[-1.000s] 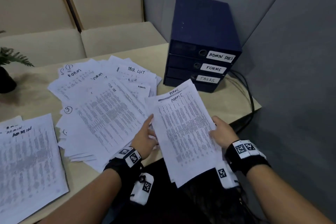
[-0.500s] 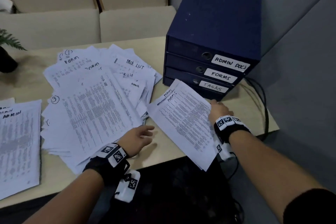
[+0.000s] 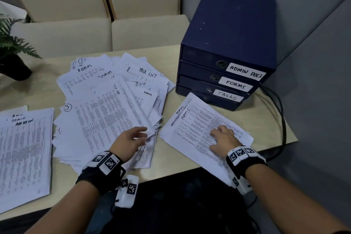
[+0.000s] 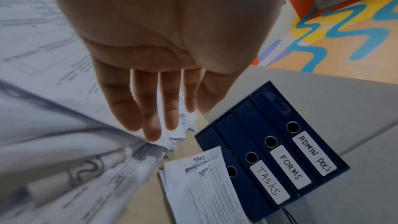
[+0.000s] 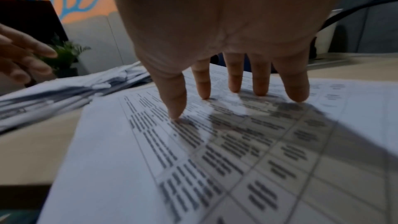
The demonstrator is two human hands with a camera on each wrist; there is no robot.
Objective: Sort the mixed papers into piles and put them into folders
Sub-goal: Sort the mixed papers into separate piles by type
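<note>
navy folders [image 3: 226, 74], white papers [image 3: 106, 112], beige table [image 3: 171, 161]

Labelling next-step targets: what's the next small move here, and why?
Probably the left hand pinches the top white printed sheet marked TASK LIST off the fanned heap of mixed white papers: its open fingers sit at that sheet's corner, while the right hand presses the white FORMS-marked stack flat.

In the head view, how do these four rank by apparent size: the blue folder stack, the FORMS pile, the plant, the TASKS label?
1. blue folder stack
2. FORMS pile
3. plant, cut off by the left edge, so judged on its visible part only
4. TASKS label
</note>
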